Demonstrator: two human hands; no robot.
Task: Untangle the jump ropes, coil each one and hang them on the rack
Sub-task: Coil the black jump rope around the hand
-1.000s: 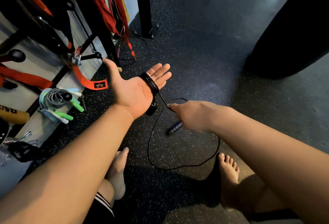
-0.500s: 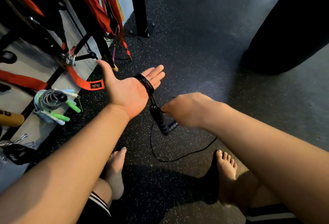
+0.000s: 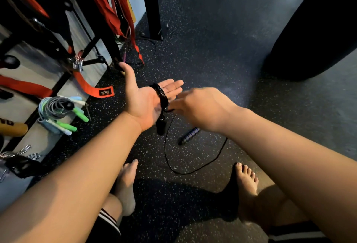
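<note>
While the black jump rope (image 3: 161, 95) is being coiled, the widest open room is being offered by the speckled floor (image 3: 212, 40) ahead of both hands. That room is being bounded far to the right of the right hand (image 3: 201, 105) by a large dark bag (image 3: 318, 30). To the left of the left hand (image 3: 146, 100) it is being bounded by the rack (image 3: 58, 36), where 1 grey rope with green handles (image 3: 58, 111) is already being kept coiled.

The left hand is being held palm up, fingers straight and thumb spread, apparently so that it is being used as a former. Several turns are being carried round the palm at the base of the fingers. The right hand is being held against those turns from the right, its back toward the camera. Its fingertips are being hidden, so whether the cord is being pinched cannot be told.

1 handle (image 3: 160, 126) is being left hanging just below the left palm. The loose cord (image 3: 193, 171) is being left looped on the floor below both hands. The 2nd handle (image 3: 188, 136) is being left on the floor under the right wrist, apparently free of snags.
</note>
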